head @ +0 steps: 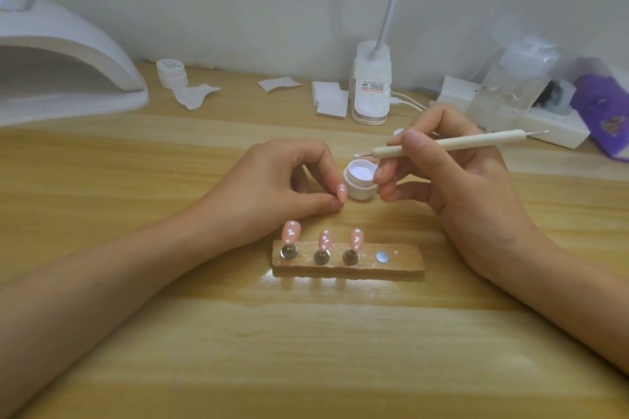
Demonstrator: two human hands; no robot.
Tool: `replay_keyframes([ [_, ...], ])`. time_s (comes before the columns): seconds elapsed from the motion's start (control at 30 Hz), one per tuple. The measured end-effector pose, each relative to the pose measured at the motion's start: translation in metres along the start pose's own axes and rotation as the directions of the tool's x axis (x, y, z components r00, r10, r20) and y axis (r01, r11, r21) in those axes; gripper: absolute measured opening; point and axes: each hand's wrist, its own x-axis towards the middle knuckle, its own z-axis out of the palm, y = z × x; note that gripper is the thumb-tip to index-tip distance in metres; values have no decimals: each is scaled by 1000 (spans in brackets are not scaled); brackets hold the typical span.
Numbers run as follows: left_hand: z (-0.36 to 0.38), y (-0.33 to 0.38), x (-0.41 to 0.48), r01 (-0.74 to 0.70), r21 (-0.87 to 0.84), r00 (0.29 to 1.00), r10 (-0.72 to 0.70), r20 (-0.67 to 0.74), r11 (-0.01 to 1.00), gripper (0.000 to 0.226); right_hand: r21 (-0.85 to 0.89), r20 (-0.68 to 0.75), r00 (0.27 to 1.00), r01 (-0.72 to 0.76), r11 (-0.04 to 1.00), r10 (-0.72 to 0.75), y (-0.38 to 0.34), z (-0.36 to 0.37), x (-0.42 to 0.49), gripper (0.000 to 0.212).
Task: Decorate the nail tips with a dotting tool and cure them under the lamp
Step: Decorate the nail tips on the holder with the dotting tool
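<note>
My left hand (289, 177) pinches a pink nail tip (341, 192) between thumb and forefinger, just left of an open white gel pot (360, 180). My right hand (452, 173) grips a cream dotting tool (446, 144) like a pen, its metal point above the pot's far rim. A wooden holder (401, 265) lies in front of my hands. Three pink nail tips with white dots (323, 239) stand on its metal stands, and a fourth magnet spot (382, 257) is bare. The white curing lamp (68, 71) sits at the far left.
A closed white jar (172, 71) and wipes (195, 95) lie behind, near the lamp. A clip-on desk lamp base (371, 88), cotton pads (330, 99), a clear pump bottle (510, 78), a white power strip (531, 119) and a purple packet (606, 112) line the back right.
</note>
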Motion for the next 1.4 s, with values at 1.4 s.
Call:
replay_keyframes([
  [1.4,0,0,0,-13,8,1000,13,-6,1000,15,-64,-135,987,74,995,-83,-1,-12,2,17],
])
